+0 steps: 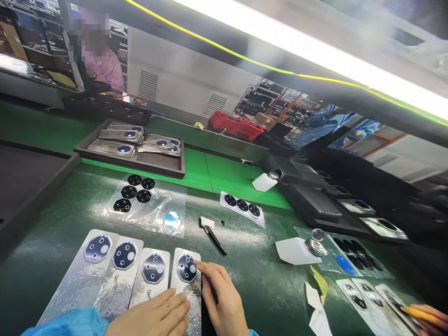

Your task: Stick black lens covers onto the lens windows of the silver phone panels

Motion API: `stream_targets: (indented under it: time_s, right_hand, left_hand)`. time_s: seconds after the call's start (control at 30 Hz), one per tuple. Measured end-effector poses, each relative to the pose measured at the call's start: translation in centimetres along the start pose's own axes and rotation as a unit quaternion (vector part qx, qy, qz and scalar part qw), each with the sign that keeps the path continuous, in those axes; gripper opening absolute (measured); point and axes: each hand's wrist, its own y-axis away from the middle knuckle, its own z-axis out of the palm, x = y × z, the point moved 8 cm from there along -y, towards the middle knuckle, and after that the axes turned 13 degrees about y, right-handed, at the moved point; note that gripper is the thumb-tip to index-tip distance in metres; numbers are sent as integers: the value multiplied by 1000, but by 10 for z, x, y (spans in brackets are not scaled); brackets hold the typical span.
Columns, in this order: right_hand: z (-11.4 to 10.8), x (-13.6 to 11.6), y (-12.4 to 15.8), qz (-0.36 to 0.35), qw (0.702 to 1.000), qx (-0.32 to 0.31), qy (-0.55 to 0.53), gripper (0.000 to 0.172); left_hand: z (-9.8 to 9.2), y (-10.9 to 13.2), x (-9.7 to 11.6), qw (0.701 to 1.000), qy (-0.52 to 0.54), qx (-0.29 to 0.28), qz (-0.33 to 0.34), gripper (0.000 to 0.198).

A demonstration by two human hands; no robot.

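Several silver phone back covers (115,275) with round dark camera lens rings lie side by side at the near edge of the green mat. My left hand (154,317) lies flat with fingers stretched over the lower part of the rightmost cover (185,289). My right hand (220,298) is curled beside that cover, a fingertip touching its camera ring (186,268), and a dark thin object shows in its grip. What that object is I cannot make out.
A black tray (140,161) with more covers sits at the back left. Plastic sheets with black lens discs (135,191), (242,205) lie mid-mat, beside a black swab (214,235). White dispenser bottles (297,249), (264,182) stand right. Another person's hand (425,317) is at the lower right, and a person sits far back left.
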Motion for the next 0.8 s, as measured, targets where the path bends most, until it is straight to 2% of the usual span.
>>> stream_targets:
  time_s: [0.07, 0.13, 0.27, 0.4, 0.5, 0.57, 0.7, 0.8]
  right_hand:
    - [3, 6, -4, 15, 1000, 5, -1, 29]
    - [9, 6, -6, 10, 1000, 4, 2, 27]
    - [13, 19, -10, 36, 999, 10, 15, 22]
    - [2, 54, -27, 98, 989, 77, 82, 22]
    - [10, 83, -45, 138, 983, 50, 112, 35]
    - [18, 93, -56, 142, 984, 28, 108, 37]
    - [22, 95, -68, 131, 989, 19, 72, 31]
    - [11, 86, -65, 141, 989, 44, 26, 26]
  left_hand:
    - [18, -5, -1, 1000, 2, -6, 20, 31]
    - [29, -6, -5, 1000, -3, -2, 23, 31]
    - [28, -5, -10, 999, -17, 29, 20, 24]
    - [26, -4, -11, 999, -19, 41, 25, 23]
    - [28, -2, -11, 999, -15, 44, 28, 22]
    - [29, -2, -12, 998, -12, 49, 25, 22]
    - [28, -1, -12, 998, -4, 59, 22, 23]
    - [30, 0, -12, 998, -2, 58, 20, 22]
